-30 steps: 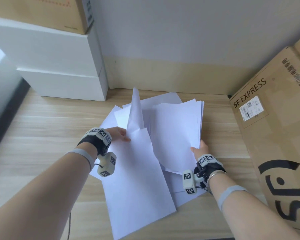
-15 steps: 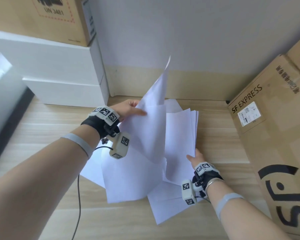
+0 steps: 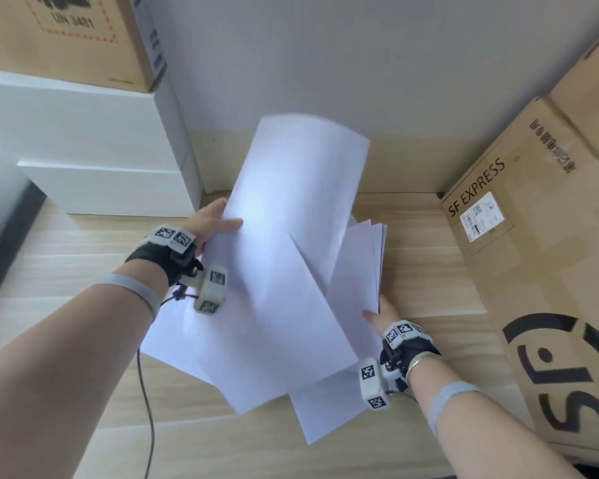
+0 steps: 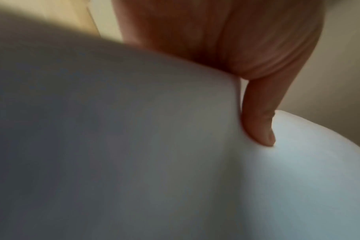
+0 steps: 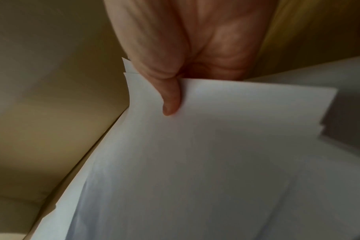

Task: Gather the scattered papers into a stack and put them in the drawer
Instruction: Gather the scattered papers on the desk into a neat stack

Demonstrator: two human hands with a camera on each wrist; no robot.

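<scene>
My left hand point(image 3: 218, 219) pinches the left edge of a loose white sheet point(image 3: 291, 216) and holds it raised above the wooden desk point(image 3: 66, 271), its top curling toward the wall. In the left wrist view the thumb point(image 4: 259, 123) presses into that sheet point(image 4: 134, 146). My right hand point(image 3: 377, 314) grips the near edge of a stack of several sheets point(image 3: 360, 271), tilted up on its right side. The right wrist view shows the thumb point(image 5: 170, 100) lying on top of the stack point(image 5: 216, 162). More sheets point(image 3: 325, 409) lie flat under both. No drawer is in view.
White boxes point(image 3: 94, 150) with a brown carton point(image 3: 66, 36) on top stand at the back left. Large SF EXPRESS cardboard boxes point(image 3: 533, 254) fill the right side. A wall point(image 3: 325, 63) closes the back. A black cable point(image 3: 146, 409) hangs by my left forearm.
My left hand lifted a sheet off the desk and carried it up and to the right, over the stack. The right hand kept its grip on the stack, tilting it more upright.
</scene>
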